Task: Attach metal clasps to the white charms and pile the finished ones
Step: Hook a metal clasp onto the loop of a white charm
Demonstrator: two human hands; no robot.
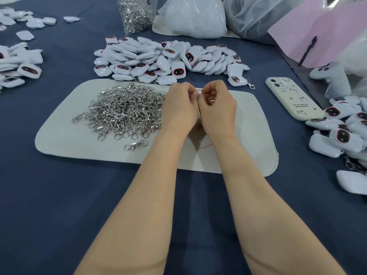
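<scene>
Left hand [181, 105] & right hand [217, 105] are together over the middle of the white mat [258, 135], knuckles touching, fingers curled. Both pinch one small clasp [199, 91] btwn the fingertips at the top of the hands. Its lower end dangles in the gap btwn the wrists. Can't tell if a charm is on it, as the fingers hide that spot.

The clasp pile [123, 110] sits on the mat's left half, its right edge just beside the left hand. A stray clasp [136, 144] lies alone nearer the mat's front edge. The charm pile [168, 56] lies on the surface [59, 195] just past the mat's far edge, near the fingertips. A finished charm [236, 80] w/ clasp on is at that pile's right end.

The finished pile [337, 132] is at the right edge of view, well apart from the right hand. A phone [294, 98] lies btwn it and the mat.

Room: bare mat shows right of the right hand, and bare blue surface lies under & beside both forearms. The far side is crowded w/ a bag of clasps [135, 14], white bags [192, 18] & a pink sheet [317, 32]. More charms [17, 62] line the left edge.
</scene>
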